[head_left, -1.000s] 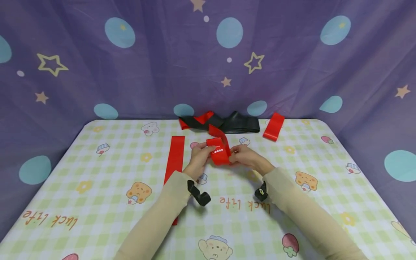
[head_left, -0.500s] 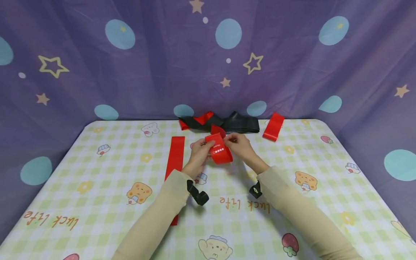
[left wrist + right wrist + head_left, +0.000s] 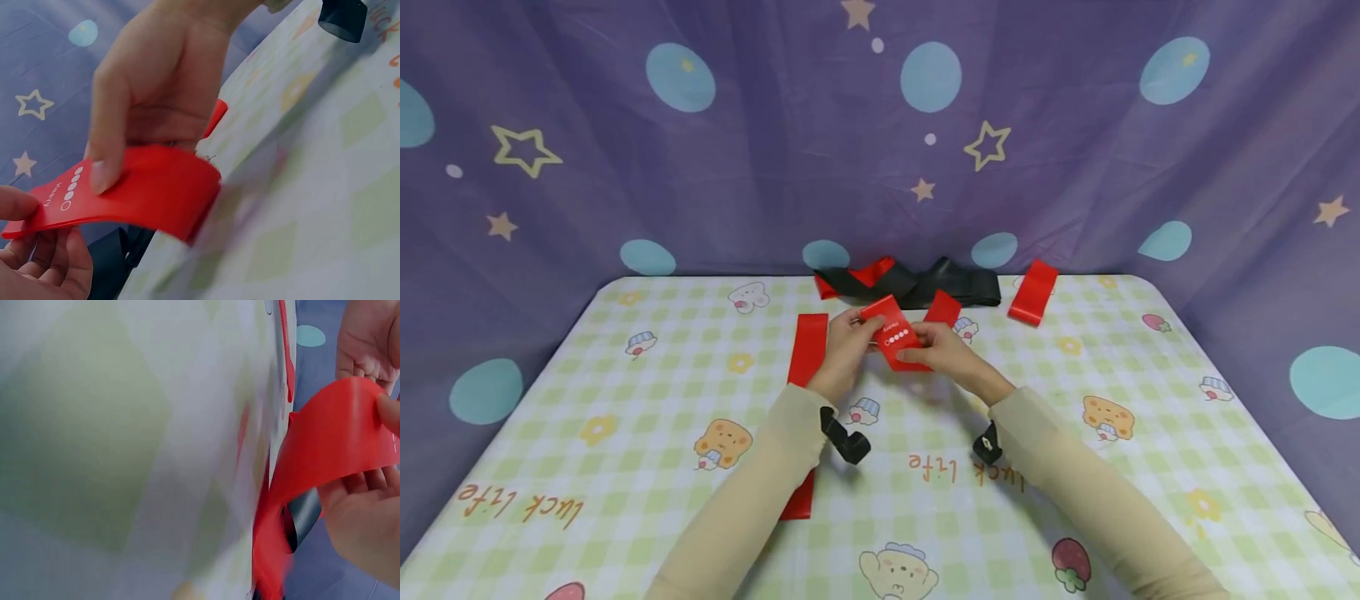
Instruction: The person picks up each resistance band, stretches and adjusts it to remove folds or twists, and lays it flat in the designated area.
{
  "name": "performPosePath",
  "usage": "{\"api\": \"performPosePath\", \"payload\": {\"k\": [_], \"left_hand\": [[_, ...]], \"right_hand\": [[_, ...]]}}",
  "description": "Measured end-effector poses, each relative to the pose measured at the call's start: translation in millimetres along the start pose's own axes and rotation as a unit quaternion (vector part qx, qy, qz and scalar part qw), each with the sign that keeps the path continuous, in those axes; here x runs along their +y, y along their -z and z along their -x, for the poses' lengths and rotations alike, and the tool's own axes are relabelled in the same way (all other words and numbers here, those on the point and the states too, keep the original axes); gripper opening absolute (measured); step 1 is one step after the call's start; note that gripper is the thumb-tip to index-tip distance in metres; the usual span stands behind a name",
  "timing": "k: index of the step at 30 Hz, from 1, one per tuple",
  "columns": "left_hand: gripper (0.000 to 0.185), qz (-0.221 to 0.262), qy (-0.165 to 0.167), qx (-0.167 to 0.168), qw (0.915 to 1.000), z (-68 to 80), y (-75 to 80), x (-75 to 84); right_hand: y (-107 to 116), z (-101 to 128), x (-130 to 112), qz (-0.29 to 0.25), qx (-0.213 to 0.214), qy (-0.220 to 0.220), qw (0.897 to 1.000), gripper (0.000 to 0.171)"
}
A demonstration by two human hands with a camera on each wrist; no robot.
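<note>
A red resistance band (image 3: 889, 312), printed "Heavy" with a row of white dots, is folded over between both hands above the table. My left hand (image 3: 846, 348) pinches its upper left end, thumb on top near the printing. My right hand (image 3: 951, 353) grips the lower right part, thumb across the face just past the dots, fingers beneath. In the left wrist view, the band (image 3: 156, 187) bends round in a loop beyond the right thumb. A loose tail of the band (image 3: 272, 556) hangs down in the right wrist view.
Another red band (image 3: 808, 346) lies lengthwise beside and under the left forearm. Black bands (image 3: 958, 287) with some red ones are heaped at the table's back edge. A short folded red band (image 3: 1033, 292) lies back right. Behind hangs a purple curtain (image 3: 805, 167).
My right hand moved from the band's trailing part up, then round to grip the folded piece with its thumb on the face. The tail swung rightward. My left hand shifted slightly left and up.
</note>
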State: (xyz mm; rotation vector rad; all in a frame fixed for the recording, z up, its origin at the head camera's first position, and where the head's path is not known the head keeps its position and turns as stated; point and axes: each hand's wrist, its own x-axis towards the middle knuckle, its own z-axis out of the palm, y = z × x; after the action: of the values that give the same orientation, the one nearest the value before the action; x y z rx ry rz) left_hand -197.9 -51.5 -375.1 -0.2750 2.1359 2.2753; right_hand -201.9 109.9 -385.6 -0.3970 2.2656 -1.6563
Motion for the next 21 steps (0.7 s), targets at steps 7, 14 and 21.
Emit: {"api": "performPosePath", "payload": {"k": [7,14,21], "left_hand": [[0.022,0.003,0.006,0.013,0.9999,-6.6,9.6,5.0],[0.012,0.027,-0.006,0.029,0.9992,-12.7,17.1,9.8],[0.007,0.077,-0.009,0.031,0.9965,-18.0,25.5,14.0]], "right_hand": [[6,1,1,-0.005,-0.037,-0.012,0.999,0.029],[15,6,1,-0.004,-0.085,-0.022,0.996,0.026],[23,14,5,-0.010,-0.114,-0.036,0.993,0.031]]}}
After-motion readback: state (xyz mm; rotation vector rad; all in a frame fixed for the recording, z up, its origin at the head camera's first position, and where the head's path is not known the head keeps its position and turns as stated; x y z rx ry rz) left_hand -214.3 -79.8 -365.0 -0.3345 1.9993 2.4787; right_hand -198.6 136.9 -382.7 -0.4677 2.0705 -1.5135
